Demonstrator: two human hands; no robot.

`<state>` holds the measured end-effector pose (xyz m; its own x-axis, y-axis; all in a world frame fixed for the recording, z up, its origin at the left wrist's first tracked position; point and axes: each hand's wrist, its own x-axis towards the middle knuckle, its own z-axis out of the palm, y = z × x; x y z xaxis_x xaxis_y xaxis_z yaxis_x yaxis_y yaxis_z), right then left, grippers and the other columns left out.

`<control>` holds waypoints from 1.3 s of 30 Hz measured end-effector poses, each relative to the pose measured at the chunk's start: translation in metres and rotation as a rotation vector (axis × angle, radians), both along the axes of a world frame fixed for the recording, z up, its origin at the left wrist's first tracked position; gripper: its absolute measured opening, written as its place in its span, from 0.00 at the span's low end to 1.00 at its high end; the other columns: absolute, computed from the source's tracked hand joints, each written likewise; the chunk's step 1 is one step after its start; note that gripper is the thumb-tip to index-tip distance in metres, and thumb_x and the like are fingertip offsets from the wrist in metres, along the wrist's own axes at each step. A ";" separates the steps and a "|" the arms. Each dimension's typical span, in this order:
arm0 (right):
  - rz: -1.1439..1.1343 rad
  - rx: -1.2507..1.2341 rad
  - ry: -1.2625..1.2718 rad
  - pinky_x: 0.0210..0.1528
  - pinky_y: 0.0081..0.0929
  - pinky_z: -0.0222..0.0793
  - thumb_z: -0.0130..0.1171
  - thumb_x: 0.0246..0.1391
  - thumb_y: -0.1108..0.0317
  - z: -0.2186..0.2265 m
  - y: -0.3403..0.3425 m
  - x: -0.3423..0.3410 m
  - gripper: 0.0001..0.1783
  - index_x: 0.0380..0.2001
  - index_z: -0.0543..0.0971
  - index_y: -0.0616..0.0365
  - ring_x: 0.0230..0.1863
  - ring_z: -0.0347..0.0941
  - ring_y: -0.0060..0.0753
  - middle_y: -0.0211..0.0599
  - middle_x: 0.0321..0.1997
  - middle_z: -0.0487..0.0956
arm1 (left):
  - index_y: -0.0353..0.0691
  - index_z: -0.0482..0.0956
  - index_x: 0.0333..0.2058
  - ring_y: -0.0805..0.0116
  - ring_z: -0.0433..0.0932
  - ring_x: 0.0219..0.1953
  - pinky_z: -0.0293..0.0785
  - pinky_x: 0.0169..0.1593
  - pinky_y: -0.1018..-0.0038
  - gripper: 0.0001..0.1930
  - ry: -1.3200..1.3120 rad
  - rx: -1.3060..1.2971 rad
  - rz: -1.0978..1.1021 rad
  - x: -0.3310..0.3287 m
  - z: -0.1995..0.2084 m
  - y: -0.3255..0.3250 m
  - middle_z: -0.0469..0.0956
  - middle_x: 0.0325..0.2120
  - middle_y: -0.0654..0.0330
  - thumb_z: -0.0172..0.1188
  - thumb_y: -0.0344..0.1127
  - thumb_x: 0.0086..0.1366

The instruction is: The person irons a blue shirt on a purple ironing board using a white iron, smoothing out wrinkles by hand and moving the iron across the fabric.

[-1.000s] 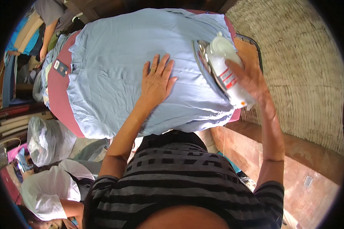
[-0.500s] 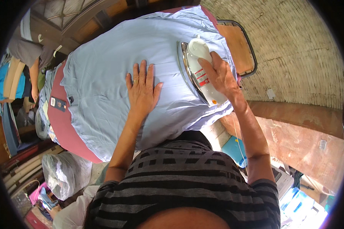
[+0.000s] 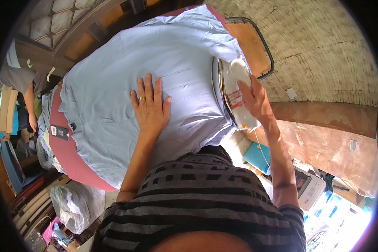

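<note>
A light blue cloth garment [image 3: 113, 71] is spread over a dark red ironing surface [image 3: 59, 115]. Flat on the cloth, fingers spread, lies my left hand [image 3: 150, 107]. My right hand [image 3: 258, 101] is wrapped round the handle of a white clothes iron [image 3: 235, 107] with a shiny metal base. The iron rests near the right edge of the cloth, and its thin cord [image 3: 259, 145] hangs down beside my right forearm. Small creases show in the cloth between my left hand and the iron's heel.
A dark tag [image 3: 59, 132] lies on the red surface at the left. Beyond the board's right end stands a brown-seated chair [image 3: 250, 48]. A clear plastic bag [image 3: 75, 206] is at lower left. Another person's arm [image 3: 30, 107] shows at far left. A wooden panel [image 3: 319, 134] stands on the right.
The iron in my right hand has moved right, toward the cloth's edge. My left hand stays flat on the cloth. The whole view has shifted slightly.
</note>
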<state>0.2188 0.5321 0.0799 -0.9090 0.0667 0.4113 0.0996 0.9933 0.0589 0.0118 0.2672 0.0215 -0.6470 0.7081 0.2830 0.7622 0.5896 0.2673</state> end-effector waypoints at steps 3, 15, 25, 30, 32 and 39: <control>-0.288 -0.455 -0.223 0.35 0.35 0.71 0.57 0.62 0.71 0.009 -0.020 0.022 0.11 0.47 0.76 0.62 0.35 0.72 0.46 0.52 0.48 0.73 | 0.44 0.62 0.67 0.44 0.48 0.73 0.41 0.70 0.43 0.31 -0.015 -0.025 0.019 0.000 -0.006 -0.003 0.53 0.71 0.50 0.50 0.48 0.68; -0.704 -1.249 -0.002 0.23 0.31 0.67 0.55 0.64 0.63 0.055 -0.044 0.029 0.14 0.41 0.72 0.66 0.20 0.70 0.25 0.41 0.19 0.74 | 0.45 0.63 0.66 0.43 0.48 0.73 0.47 0.67 0.38 0.32 -0.068 0.038 -0.392 0.025 0.012 0.070 0.50 0.72 0.53 0.59 0.45 0.65; -0.486 -0.954 -0.010 0.26 0.42 0.70 0.55 0.64 0.65 0.038 -0.007 -0.030 0.14 0.34 0.66 0.65 0.24 0.74 0.64 0.57 0.20 0.75 | 0.47 0.62 0.68 0.46 0.49 0.73 0.47 0.67 0.39 0.32 -0.033 -0.034 -0.318 0.008 -0.002 0.060 0.52 0.72 0.55 0.54 0.51 0.68; -0.355 -0.644 -0.034 0.24 0.42 0.69 0.57 0.63 0.66 0.049 -0.005 -0.006 0.14 0.37 0.66 0.66 0.24 0.77 0.62 0.59 0.21 0.75 | 0.47 0.62 0.68 0.46 0.49 0.73 0.47 0.67 0.40 0.32 -0.034 -0.023 -0.304 0.009 -0.001 0.061 0.52 0.72 0.54 0.53 0.49 0.68; -0.428 -0.658 -0.097 0.23 0.43 0.69 0.57 0.63 0.66 0.054 -0.005 0.007 0.14 0.38 0.66 0.66 0.25 0.78 0.62 0.60 0.21 0.76 | 0.47 0.62 0.68 0.46 0.49 0.73 0.47 0.67 0.40 0.31 -0.051 -0.031 -0.296 0.011 0.000 0.060 0.52 0.72 0.54 0.53 0.48 0.68; -0.280 -0.410 0.050 0.21 0.39 0.67 0.57 0.64 0.68 0.032 0.041 0.029 0.11 0.37 0.69 0.66 0.17 0.71 0.54 0.56 0.20 0.74 | 0.49 0.63 0.67 0.46 0.51 0.72 0.47 0.68 0.41 0.32 -0.067 -0.020 -0.264 0.012 0.002 0.063 0.53 0.72 0.55 0.56 0.46 0.66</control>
